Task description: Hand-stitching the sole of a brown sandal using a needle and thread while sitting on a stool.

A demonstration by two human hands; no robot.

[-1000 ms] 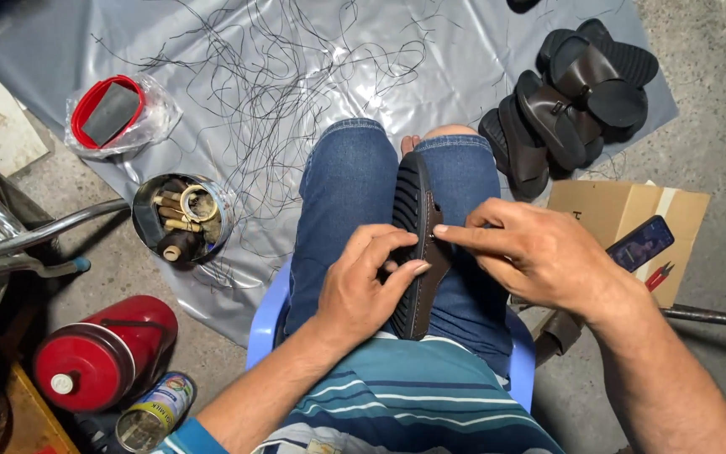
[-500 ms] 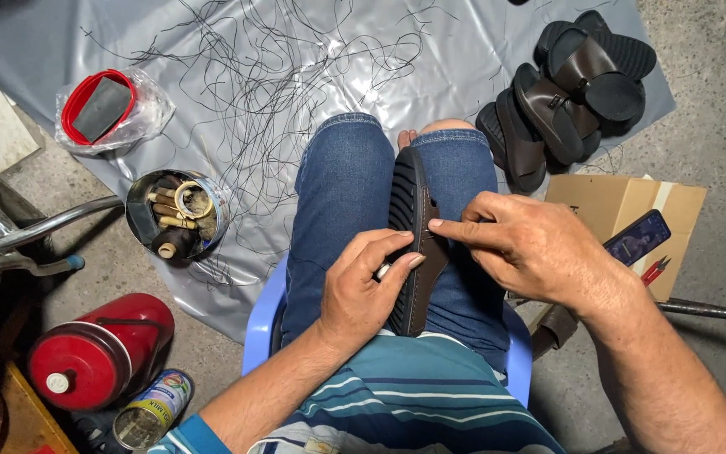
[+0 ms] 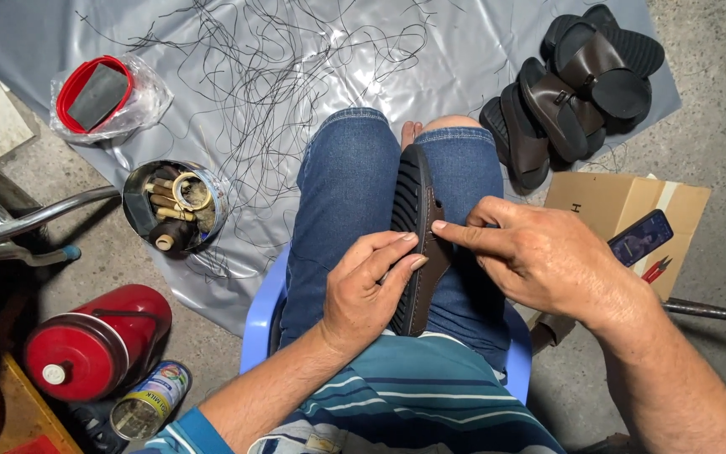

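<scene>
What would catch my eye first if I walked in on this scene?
Probably the dark sandal standing on edge between the seated person's knees, with the left hand gripping it and the right hand pressing a fingertip on its side. Next, the tangle of black threads strewn over the grey plastic sheet ahead, and the pile of finished sandals at upper right.
</scene>
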